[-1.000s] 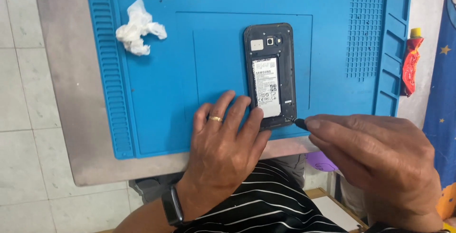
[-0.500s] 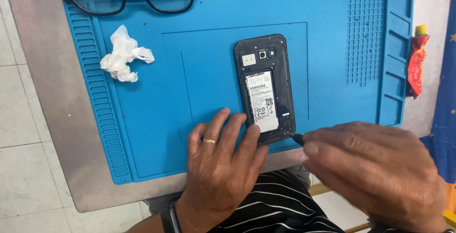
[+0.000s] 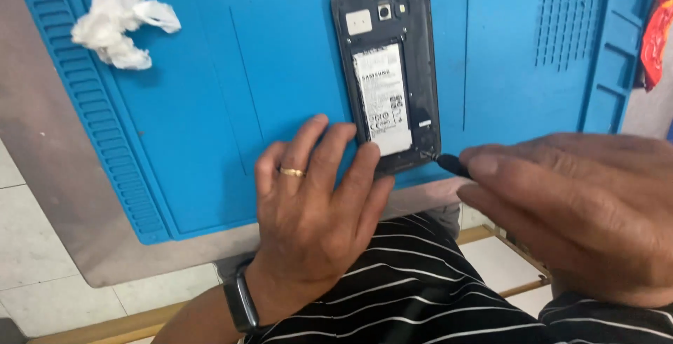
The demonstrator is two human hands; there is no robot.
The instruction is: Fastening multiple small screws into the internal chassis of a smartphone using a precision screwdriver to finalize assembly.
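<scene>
Dark tool tip (image 3: 444, 161) now seated at the opened black phone's (image 3: 388, 70) near corner; right hand (image 3: 582, 211) pinches it, left hand (image 3: 319, 204) stays flat, bracing.

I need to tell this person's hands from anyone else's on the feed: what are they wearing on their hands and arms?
The left hand is bare, with a gold ring on one finger and a dark smartwatch with a dark strap at the wrist. The right hand is bare, with no ring or watch in view. No gloves; a black shirt with thin white stripes shows below.
</scene>
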